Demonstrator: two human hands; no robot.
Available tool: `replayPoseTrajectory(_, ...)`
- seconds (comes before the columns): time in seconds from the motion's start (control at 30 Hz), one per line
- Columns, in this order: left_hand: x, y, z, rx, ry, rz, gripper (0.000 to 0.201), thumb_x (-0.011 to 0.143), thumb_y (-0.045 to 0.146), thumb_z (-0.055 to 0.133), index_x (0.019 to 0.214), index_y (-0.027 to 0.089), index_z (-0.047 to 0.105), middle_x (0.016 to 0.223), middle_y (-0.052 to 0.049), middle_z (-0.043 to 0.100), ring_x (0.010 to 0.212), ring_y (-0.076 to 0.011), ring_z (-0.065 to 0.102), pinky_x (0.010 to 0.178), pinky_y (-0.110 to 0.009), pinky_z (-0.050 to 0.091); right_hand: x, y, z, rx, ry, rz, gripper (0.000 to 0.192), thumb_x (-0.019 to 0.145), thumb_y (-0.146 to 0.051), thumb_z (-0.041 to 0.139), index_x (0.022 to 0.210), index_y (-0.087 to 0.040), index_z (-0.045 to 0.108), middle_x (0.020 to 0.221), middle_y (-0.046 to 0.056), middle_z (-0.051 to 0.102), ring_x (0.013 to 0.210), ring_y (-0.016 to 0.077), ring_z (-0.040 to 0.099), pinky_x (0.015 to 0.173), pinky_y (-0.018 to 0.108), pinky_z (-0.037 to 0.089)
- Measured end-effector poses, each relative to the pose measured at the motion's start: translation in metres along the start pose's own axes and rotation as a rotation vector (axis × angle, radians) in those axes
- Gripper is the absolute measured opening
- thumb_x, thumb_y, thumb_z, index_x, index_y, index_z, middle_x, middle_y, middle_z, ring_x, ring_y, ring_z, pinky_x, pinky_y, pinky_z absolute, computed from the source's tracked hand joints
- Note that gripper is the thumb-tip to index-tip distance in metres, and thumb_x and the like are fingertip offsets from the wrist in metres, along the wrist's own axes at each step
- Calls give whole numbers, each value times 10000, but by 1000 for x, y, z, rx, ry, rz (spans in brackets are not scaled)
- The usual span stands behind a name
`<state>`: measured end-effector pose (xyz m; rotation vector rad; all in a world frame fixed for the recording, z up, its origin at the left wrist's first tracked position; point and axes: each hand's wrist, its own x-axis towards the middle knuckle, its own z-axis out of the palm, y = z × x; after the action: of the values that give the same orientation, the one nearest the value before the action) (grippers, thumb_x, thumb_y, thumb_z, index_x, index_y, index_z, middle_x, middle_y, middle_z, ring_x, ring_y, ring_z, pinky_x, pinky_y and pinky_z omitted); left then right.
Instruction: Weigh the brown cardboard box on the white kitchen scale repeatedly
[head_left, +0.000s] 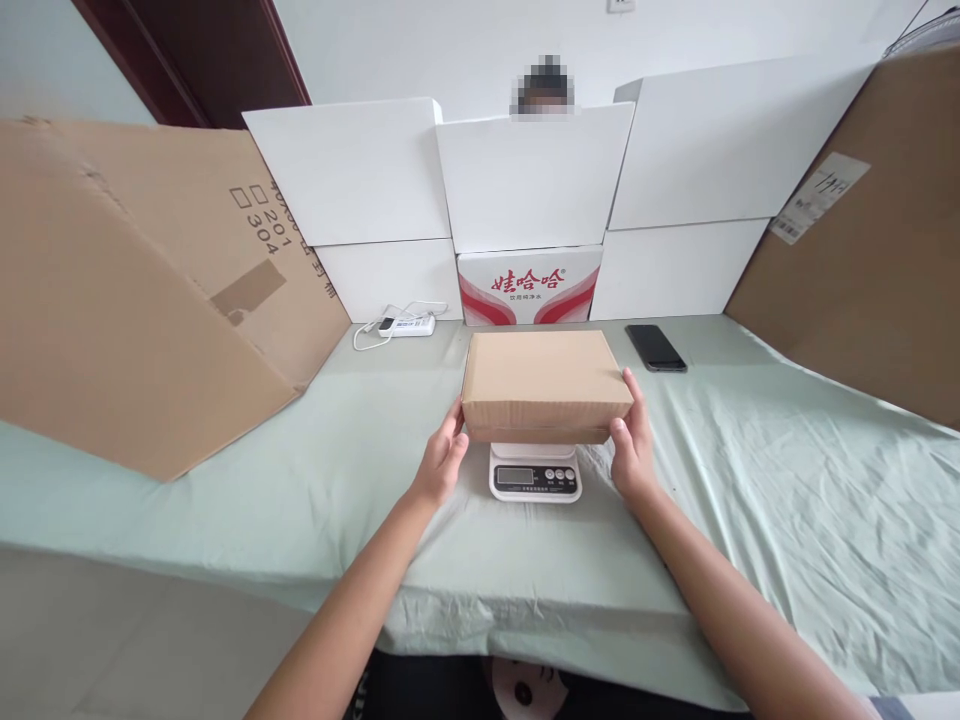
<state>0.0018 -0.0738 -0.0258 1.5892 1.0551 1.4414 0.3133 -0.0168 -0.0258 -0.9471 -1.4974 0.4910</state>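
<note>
Cardboard box (546,385), brown and closed, sits on a small white kitchen scale (535,472) at the middle of the table. It lies flat and overhangs the platform on every side, so only the scale's front panel with its display shows beneath it; the reading is too small to make out.

Left hand (441,462) rests against the box's left end, fingers extended along the near corner. Right hand (632,443) presses on the right end, thumb up against the side. Both hands are open and flat against the box, one on each end, neither curled under it.

Table (225,500) is covered by a pale green cloth, wrinkled on the right. Large brown cardboard sheets lean at the left (135,290) and right (862,240) edges. White boxes (525,180) stand stacked along the back, with a red-printed carton (529,286) low in the centre, just behind the cardboard box. Black phone (655,347) lies face up to the right rear of the box, apart from it. White power strip (407,324) with its cord lies at the left rear.
</note>
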Motion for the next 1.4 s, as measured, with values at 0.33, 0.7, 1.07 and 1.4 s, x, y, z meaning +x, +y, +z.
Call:
replayPoseTrajectory(0.33, 42, 64, -8, 85, -7, 194, 763, 1116, 724, 496, 1689, 226, 561, 1637, -171, 701, 1650, -377, 553, 1369, -509, 439, 49, -51, -5, 178, -2, -175, 877, 1005, -636, 678, 1775, -435, 310, 1829, 72, 425, 1703, 416, 437, 1412, 715, 365)
replayPoseTrajectory(0.7, 118, -17, 9, 122, 115, -65, 755, 1095, 762, 441, 1652, 277, 592, 1699, -119, 667, 1624, -354, 576, 1364, -504, 427, 97, 35, 53, 159, 16, 75, 865, 922, -562, 672, 1700, -291, 407, 1806, 128, 453, 1729, 394, 377, 1463, 668, 257)
replayPoseTrajectory(1.07, 109, -41, 11, 101, 100, -212, 793, 1085, 778, 450, 1718, 308, 539, 1684, -95, 683, 1612, -383, 584, 1381, -570, 405, 83, 64, 52, 171, -5, 180, 835, 916, -522, 703, 1680, -321, 430, 1822, 83, 447, 1731, 374, 353, 1491, 641, 174)
replayPoseTrajectory(1.4, 104, -38, 11, 118, 104, -231, 827, 1077, 807, 449, 1738, 314, 516, 1668, -94, 698, 1656, -399, 542, 1409, -594, 369, 84, 73, 52, 182, -63, 193, 916, 930, -556, 699, 1752, -337, 359, 1874, 66, 377, 1778, 372, 284, 1500, 623, 126)
